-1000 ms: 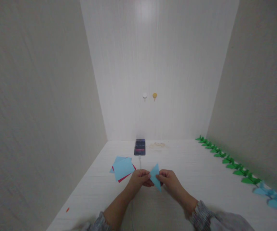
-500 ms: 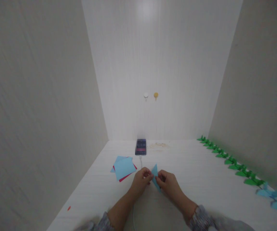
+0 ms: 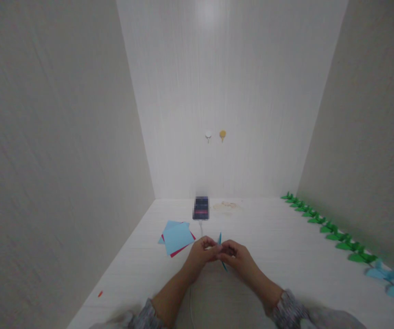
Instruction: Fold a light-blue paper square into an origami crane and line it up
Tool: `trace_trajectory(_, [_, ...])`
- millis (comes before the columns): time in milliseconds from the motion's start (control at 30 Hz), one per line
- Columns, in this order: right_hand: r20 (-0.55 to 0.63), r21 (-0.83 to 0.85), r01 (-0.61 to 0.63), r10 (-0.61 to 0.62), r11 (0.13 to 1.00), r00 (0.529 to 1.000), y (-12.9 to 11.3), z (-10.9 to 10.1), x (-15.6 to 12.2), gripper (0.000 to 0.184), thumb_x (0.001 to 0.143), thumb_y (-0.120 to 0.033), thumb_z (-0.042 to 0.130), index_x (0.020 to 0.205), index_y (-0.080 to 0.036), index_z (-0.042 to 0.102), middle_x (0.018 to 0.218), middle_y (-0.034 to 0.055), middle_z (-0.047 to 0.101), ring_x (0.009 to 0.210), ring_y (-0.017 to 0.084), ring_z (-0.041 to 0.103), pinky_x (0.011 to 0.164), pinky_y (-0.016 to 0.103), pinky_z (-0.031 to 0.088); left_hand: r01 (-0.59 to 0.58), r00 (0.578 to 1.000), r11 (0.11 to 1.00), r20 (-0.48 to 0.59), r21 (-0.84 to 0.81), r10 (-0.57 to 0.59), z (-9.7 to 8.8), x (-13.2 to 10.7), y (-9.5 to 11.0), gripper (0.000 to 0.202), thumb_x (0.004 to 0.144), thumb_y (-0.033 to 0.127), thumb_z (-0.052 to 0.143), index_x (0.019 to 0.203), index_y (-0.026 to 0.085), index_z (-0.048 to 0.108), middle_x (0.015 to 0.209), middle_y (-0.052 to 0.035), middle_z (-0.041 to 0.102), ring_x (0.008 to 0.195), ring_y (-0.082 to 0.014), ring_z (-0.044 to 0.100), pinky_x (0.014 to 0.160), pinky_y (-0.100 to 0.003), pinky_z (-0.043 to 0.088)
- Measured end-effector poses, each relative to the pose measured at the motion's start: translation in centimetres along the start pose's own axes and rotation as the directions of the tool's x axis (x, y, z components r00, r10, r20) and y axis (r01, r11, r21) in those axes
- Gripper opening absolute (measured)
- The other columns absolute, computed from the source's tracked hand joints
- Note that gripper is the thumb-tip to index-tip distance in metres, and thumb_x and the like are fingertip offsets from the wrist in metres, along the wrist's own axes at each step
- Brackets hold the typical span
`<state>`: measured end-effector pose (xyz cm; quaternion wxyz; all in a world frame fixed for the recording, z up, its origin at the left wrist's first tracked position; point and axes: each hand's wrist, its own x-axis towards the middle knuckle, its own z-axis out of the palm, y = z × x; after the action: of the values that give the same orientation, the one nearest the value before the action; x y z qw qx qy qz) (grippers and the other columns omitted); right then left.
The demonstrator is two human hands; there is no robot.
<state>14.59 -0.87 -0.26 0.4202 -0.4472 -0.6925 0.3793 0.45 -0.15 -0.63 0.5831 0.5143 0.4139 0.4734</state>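
A small folded piece of light blue paper (image 3: pixel 220 239) is pinched between my two hands above the white table (image 3: pixel 279 246). It is turned edge-on, so only a thin sliver shows above and below my fingers. My left hand (image 3: pixel 201 255) grips it from the left with fingers closed. My right hand (image 3: pixel 238 257) grips it from the right, fingers closed too, and the fingertips of both hands meet at the paper.
A loose stack of blue and red paper squares (image 3: pixel 176 236) lies left of my hands. A phone (image 3: pixel 201 208) with a white cable stands at the back wall. Folded green paper figures (image 3: pixel 323 228) and blue ones (image 3: pixel 391 278) line the right wall. Two hooks (image 3: pixel 215 135) hang on the back wall.
The blue paper showed a broad triangular face a second ago; it has narrowed to a thin edge as my hands came closer together.
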Motion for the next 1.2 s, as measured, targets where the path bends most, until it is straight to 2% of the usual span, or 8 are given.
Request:
trace_trajectory(100, [0.003,0.093,-0.044,0.044,0.995,0.999,0.4,0.1,0.1,0.019,0.059,-0.030,0.060,0.070,-0.015,0.057,0.060,-0.0005,0.057,0.056,0.011,0.051,0.050,0.020,0.039,0.012,1.000,1.000,-0.011,-0.024,-0.012,0.1,0.0,0.0,0.030,0.052,0.035,0.063,0.066,0.012,0.050,0.061,-0.0005,0.055,0.057,-0.0109,0.052,0.058,-0.026,0.043])
trace_trajectory(267, [0.022,0.211,-0.052,0.048,0.976,0.999,0.9,0.1,0.2,0.020,0.060,-0.031,0.060,0.069,-0.014,0.056,0.059,-0.0010,0.056,0.055,0.011,0.052,0.050,0.020,0.039,0.013,1.000,0.995,0.021,-0.103,-0.010,0.2,-0.2,0.4,0.027,0.055,0.033,0.062,0.067,0.012,0.050,0.063,-0.0007,0.056,0.060,-0.0110,0.053,0.063,-0.028,0.044])
trace_trajectory(467, [0.051,0.312,-0.078,0.065,0.947,0.997,0.4,-0.1,0.1,0.022,0.061,-0.034,0.059,0.071,-0.014,0.055,0.062,-0.0001,0.057,0.060,0.012,0.053,0.055,0.023,0.042,0.021,0.999,0.990,0.030,-0.142,-0.017,0.3,-0.4,0.8,0.026,0.057,0.033,0.061,0.067,0.012,0.050,0.063,-0.0007,0.057,0.062,-0.0117,0.055,0.067,-0.030,0.044])
trace_trajectory(633, [0.022,0.277,-0.048,0.043,0.960,0.999,-0.2,-0.3,0.0,0.020,0.065,-0.033,0.054,0.068,-0.013,0.055,0.060,0.0004,0.056,0.057,0.011,0.052,0.054,0.022,0.041,0.015,0.998,0.984,0.060,-0.178,-0.004,0.2,-0.2,0.6,0.026,0.058,0.034,0.059,0.067,0.012,0.050,0.065,-0.0025,0.058,0.061,-0.0131,0.056,0.067,-0.033,0.044])
trace_trajectory(900, [0.021,0.272,-0.084,0.081,0.959,0.997,0.7,0.0,0.3,0.023,0.058,-0.034,0.060,0.068,-0.014,0.054,0.059,-0.0001,0.056,0.056,0.012,0.054,0.054,0.023,0.042,0.006,0.999,0.989,0.047,-0.146,0.001,0.4,-0.6,0.9,0.024,0.059,0.033,0.059,0.067,0.012,0.050,0.061,0.0008,0.055,0.060,-0.0107,0.054,0.067,-0.031,0.044])
trace_trajectory(1200, [0.032,0.279,-0.067,0.061,0.958,0.998,0.3,-0.2,0.1,0.024,0.063,-0.037,0.055,0.072,-0.014,0.055,0.063,0.0012,0.058,0.060,0.014,0.055,0.056,0.024,0.043,0.019,0.998,0.984,0.058,-0.177,-0.009,0.5,-0.7,1.3,0.025,0.060,0.034,0.058,0.067,0.012,0.049,0.065,-0.0014,0.057,0.062,-0.0128,0.056,0.067,-0.033,0.044])
